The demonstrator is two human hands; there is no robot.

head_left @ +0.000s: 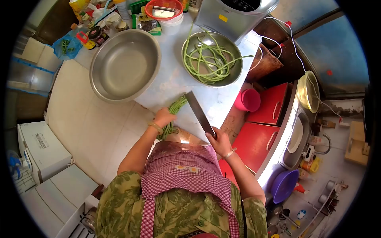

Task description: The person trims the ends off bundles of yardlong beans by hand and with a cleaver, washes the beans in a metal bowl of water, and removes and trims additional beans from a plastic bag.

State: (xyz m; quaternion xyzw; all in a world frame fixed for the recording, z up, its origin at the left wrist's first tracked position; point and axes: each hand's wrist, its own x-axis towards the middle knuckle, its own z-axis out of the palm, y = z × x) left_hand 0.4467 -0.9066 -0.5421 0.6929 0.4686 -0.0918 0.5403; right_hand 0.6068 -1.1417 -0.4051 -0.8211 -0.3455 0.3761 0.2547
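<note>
My left hand (163, 118) is wrapped round a bundle of long green beans (177, 104) at the table's front edge, with bean ends hanging below the fingers. In my right hand (219, 141) is the dark handle of a wide-bladed knife (199, 113), its blade slanting up and left so the tip is beside the bundle's upper end. Beyond the knife, more long beans (210, 59) lie loosely in a round metal bowl (235, 75); one bean sticks out over the right rim. A large metal basin (125, 63) stands left of it, showing no food inside.
Jars and bottles (97, 35), a red basket (164, 18) on a white tub and a silver appliance (234, 18) line the table's back. A pink bucket (250, 100) and red cabinets (254, 146) are at the right, near a sink (295, 139).
</note>
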